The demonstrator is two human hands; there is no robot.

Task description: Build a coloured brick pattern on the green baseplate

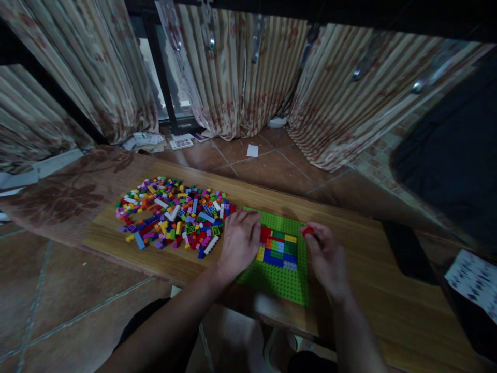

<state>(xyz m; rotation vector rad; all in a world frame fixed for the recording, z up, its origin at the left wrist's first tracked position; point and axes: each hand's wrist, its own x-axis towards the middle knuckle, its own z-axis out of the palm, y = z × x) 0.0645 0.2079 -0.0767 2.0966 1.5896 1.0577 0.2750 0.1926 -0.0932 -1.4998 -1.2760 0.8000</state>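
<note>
A green studded baseplate (287,287) lies on the wooden bench. Near its middle sits a block of joined toy bricks (277,251) in red, yellow, blue, green, orange and light blue. My left hand (240,241) rests over the plate's left edge, fingers bent and its thumb beside the joined bricks; whether anything is under the fingers is hidden. Above the plate's right edge, my right hand (324,254) pinches a small red brick (308,231) between thumb and fingertips, apart from the other bricks.
A loose pile of many-coloured bricks (174,215) spreads over the left part of the wooden bench (357,269). A dark flat object (409,254) lies to the right, with a printed sheet (473,282) beyond it. Striped curtains (248,77) hang behind, above the tiled floor.
</note>
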